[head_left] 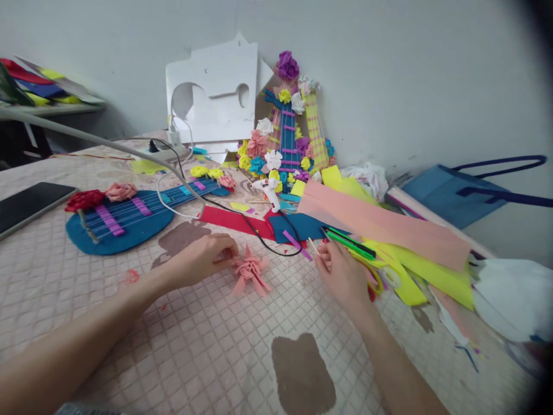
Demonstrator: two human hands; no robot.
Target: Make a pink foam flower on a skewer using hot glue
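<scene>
On the tiled-pattern table cover lies a pink crepe-paper flower (250, 270), with pointed petals spreading from a twisted middle. My left hand (211, 257) is at its left side, fingers curled and closed on the edge of a petal. To the right, my right hand (343, 275) is closed around a thin wooden stick (314, 247), whose pale end sticks out past the fingers. Just beyond that hand lie a green-and-black pen-like tool (352, 243) and yellow-handled scissors (378, 278), partly covered by the hand.
A blue felt guitar (123, 222) with paper roses lies at left beside a phone (32, 202). A white glue gun (270, 191) with a black cord stands ahead. Red felt (237, 222), pink paper (380, 222) and yellow sheets lie beyond. Decorated guitars (287, 138) lean against the wall.
</scene>
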